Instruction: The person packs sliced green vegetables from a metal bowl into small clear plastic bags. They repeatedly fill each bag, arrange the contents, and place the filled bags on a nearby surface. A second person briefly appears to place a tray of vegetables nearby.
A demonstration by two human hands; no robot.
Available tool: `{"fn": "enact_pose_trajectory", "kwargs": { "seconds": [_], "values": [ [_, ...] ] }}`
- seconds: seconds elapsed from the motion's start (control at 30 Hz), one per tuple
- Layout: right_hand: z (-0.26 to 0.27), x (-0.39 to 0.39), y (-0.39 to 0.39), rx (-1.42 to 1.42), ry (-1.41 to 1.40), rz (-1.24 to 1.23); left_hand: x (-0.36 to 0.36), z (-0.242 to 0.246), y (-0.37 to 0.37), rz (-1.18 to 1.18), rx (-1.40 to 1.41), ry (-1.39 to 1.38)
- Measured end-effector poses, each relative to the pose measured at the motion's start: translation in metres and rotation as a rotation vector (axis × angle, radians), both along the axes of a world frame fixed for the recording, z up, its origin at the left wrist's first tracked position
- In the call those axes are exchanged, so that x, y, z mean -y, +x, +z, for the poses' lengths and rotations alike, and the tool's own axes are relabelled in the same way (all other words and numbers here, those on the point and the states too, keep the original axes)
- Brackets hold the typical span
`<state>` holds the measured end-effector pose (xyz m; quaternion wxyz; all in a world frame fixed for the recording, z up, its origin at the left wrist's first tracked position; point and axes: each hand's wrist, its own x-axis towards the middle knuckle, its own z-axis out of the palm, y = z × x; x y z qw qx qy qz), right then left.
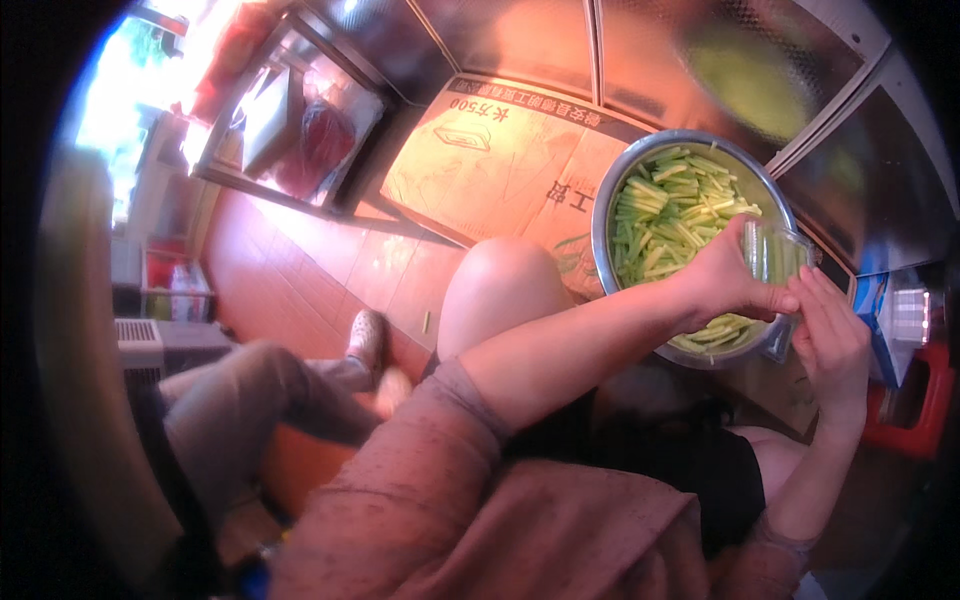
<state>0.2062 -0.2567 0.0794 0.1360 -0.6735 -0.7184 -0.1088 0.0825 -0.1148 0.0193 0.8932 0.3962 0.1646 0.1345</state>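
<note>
A wide metal bowl (pixel 602 247) full of cut pale-green vegetable sticks (pixel 660 195), which look like celery, stands in front of me to the right. Over its right side, my left hand (pixel 731 281) grips a clear plastic container (pixel 776 251) with more green sticks visible inside it. My right hand (pixel 832 337) has its fingers on the container's near right edge, close to my left thumb. Below the container, a clear plastic flap (pixel 780 341) hangs by the bowl's rim, partly hidden by my hands.
Flattened printed cardboard (pixel 495 172) lies beneath the bowl, before shiny panels (pixel 517 45). A blue-and-white box (pixel 885 322) and red plastic stool (pixel 911 412) are at right. Another person's leg (pixel 255 405) is at left. One loose stick (pixel 426 322) lies on the floor (pixel 300 277).
</note>
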Motion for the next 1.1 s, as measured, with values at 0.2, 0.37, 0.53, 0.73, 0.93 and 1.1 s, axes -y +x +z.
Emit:
{"fn": "enact_pose_trajectory", "kwargs": {
  "seconds": [0.2, 0.37, 0.53, 0.73, 0.93, 1.1],
  "values": [
    [0.011, 0.019, 0.024, -0.216, 0.204, -0.044, 0.015, -0.001, 0.015, -0.09, 0.161, 0.004],
    [-0.007, 0.011, 0.048, -0.571, 0.49, -0.218, 0.028, -0.004, 0.03, -0.195, 0.17, 0.034],
    [-0.031, 0.003, 0.085, -0.898, 0.62, -0.37, 0.048, -0.005, 0.052, -0.173, -0.001, 0.043],
    [-0.062, -0.003, 0.099, -1.349, 0.161, -0.076, 0.05, -0.006, 0.05, 0.147, -0.009, 0.245],
    [-0.062, 0.026, 0.096, -1.478, 0.12, 0.012, 0.071, 0.001, 0.061, 0.321, 0.165, 0.729],
    [-0.057, 0.021, 0.103, -1.44, 0.187, -0.009, 0.062, 0.017, 0.067, 0.097, 0.149, 0.42]
  ]
}}
